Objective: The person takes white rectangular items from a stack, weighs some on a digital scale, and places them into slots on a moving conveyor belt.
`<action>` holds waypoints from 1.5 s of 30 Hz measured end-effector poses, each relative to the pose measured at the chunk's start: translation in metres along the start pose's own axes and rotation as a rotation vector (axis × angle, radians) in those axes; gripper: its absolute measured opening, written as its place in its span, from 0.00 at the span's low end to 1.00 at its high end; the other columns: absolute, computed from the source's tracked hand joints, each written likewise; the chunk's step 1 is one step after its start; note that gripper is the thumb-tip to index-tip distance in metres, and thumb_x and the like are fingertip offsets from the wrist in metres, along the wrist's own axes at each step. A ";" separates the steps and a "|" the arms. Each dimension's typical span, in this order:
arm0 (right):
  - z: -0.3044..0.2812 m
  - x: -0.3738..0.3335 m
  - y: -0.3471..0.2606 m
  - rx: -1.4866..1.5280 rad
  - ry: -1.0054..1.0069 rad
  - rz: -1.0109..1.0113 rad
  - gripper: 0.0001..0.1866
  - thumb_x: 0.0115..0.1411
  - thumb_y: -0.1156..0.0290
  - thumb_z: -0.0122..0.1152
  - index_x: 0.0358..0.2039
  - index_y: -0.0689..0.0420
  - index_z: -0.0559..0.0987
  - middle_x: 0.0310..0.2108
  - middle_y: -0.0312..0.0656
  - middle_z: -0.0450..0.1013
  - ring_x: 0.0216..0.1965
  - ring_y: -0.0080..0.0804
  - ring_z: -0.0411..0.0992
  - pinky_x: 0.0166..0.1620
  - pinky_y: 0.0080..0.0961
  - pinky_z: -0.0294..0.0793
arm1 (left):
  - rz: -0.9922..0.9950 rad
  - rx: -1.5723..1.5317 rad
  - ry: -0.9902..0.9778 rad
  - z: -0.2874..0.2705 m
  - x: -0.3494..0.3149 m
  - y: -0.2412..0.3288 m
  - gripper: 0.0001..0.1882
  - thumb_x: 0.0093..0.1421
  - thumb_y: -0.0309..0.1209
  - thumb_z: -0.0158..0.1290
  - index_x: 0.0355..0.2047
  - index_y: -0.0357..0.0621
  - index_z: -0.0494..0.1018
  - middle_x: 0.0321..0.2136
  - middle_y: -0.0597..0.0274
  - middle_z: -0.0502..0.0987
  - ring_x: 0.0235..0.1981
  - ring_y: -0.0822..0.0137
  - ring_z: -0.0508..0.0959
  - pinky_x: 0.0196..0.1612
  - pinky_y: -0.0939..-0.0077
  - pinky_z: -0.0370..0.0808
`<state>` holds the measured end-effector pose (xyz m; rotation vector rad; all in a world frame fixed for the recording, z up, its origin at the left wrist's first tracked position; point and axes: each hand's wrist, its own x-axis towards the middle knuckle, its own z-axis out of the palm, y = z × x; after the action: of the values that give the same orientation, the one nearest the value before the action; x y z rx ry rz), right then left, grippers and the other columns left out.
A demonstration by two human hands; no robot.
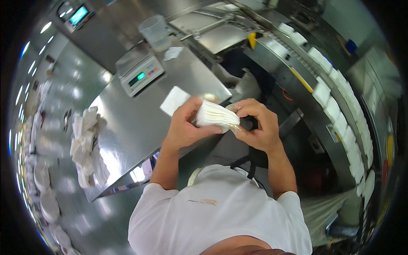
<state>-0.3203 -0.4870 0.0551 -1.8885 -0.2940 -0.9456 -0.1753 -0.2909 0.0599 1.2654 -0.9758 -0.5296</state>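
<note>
In front of my chest, above the table's edge, is a stack of folded white tissues (pixel 212 114), its layers fanned at the end toward my right hand. My left hand (pixel 185 123) grips the stack's left end, thumb below and fingers behind. At the other end, my right hand (pixel 259 123) pinches the layers between thumb and fingers. Thin translucent covers show on some of its fingertips. A flat white square piece (pixel 174 100) sticks out beyond my left hand; whether it joins the stack or lies on the table I cannot tell.
The steel table (pixel 127 123) holds a digital scale (pixel 139 74), a clear plastic jug (pixel 155 33), a small white sheet (pixel 173 53) and crumpled white material (pixel 87 146). On my right, a conveyor (pixel 293 55) carries a row of white packs (pixel 333 108). A lit screen (pixel 78 15) stands far left.
</note>
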 end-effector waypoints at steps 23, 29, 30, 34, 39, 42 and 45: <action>-0.126 -0.178 -0.098 -0.178 0.682 0.785 0.16 0.62 0.76 0.64 0.49 0.62 0.75 0.41 0.42 0.76 0.42 0.27 0.75 0.46 0.29 0.76 | -0.120 0.022 -0.662 0.237 0.046 -0.047 0.20 0.56 0.27 0.71 0.45 0.37 0.76 0.34 0.62 0.83 0.34 0.78 0.79 0.36 0.82 0.76; -0.124 -0.188 -0.116 -0.270 0.629 0.832 0.16 0.62 0.79 0.61 0.51 0.63 0.78 0.44 0.41 0.79 0.42 0.23 0.77 0.45 0.24 0.78 | -0.091 0.115 -0.762 0.236 0.056 -0.036 0.23 0.51 0.28 0.74 0.45 0.37 0.77 0.34 0.64 0.83 0.35 0.76 0.80 0.38 0.80 0.77; -0.119 -0.186 -0.119 -0.349 0.678 0.764 0.16 0.61 0.76 0.65 0.50 0.63 0.78 0.43 0.42 0.79 0.38 0.23 0.77 0.41 0.24 0.79 | -0.112 0.096 -0.746 0.237 0.055 -0.032 0.24 0.50 0.28 0.75 0.45 0.38 0.77 0.35 0.64 0.83 0.36 0.75 0.81 0.39 0.80 0.78; -0.108 -0.174 -0.127 -0.593 0.593 0.550 0.16 0.62 0.77 0.64 0.51 0.63 0.79 0.44 0.44 0.80 0.42 0.29 0.80 0.47 0.25 0.80 | -0.154 -0.442 -0.626 0.223 0.038 -0.056 0.27 0.48 0.24 0.76 0.47 0.39 0.77 0.41 0.63 0.82 0.42 0.73 0.83 0.46 0.78 0.81; -0.098 -0.174 -0.126 -0.602 0.669 0.506 0.14 0.69 0.70 0.63 0.50 0.66 0.78 0.43 0.45 0.80 0.43 0.26 0.79 0.46 0.23 0.78 | 0.012 -0.186 -0.460 0.223 0.032 -0.044 0.24 0.49 0.26 0.76 0.45 0.37 0.77 0.38 0.61 0.83 0.40 0.71 0.84 0.44 0.76 0.83; -0.097 -0.168 -0.120 -0.472 0.760 0.582 0.13 0.73 0.70 0.57 0.52 0.65 0.77 0.43 0.42 0.79 0.42 0.23 0.76 0.45 0.20 0.76 | -0.043 -0.148 -0.426 0.228 0.032 -0.039 0.23 0.51 0.26 0.75 0.44 0.36 0.77 0.36 0.60 0.83 0.38 0.71 0.85 0.42 0.77 0.83; -0.103 -0.171 -0.106 -0.346 0.763 0.708 0.13 0.74 0.72 0.53 0.55 0.64 0.74 0.42 0.39 0.77 0.40 0.19 0.73 0.44 0.17 0.73 | -0.203 -0.103 -0.452 0.228 0.041 -0.042 0.18 0.56 0.27 0.72 0.42 0.38 0.77 0.33 0.63 0.82 0.34 0.76 0.82 0.36 0.81 0.79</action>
<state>-0.5440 -0.4885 0.0254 -1.5782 0.9779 -1.1556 -0.3380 -0.4583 0.0323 1.1816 -1.1799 -1.0434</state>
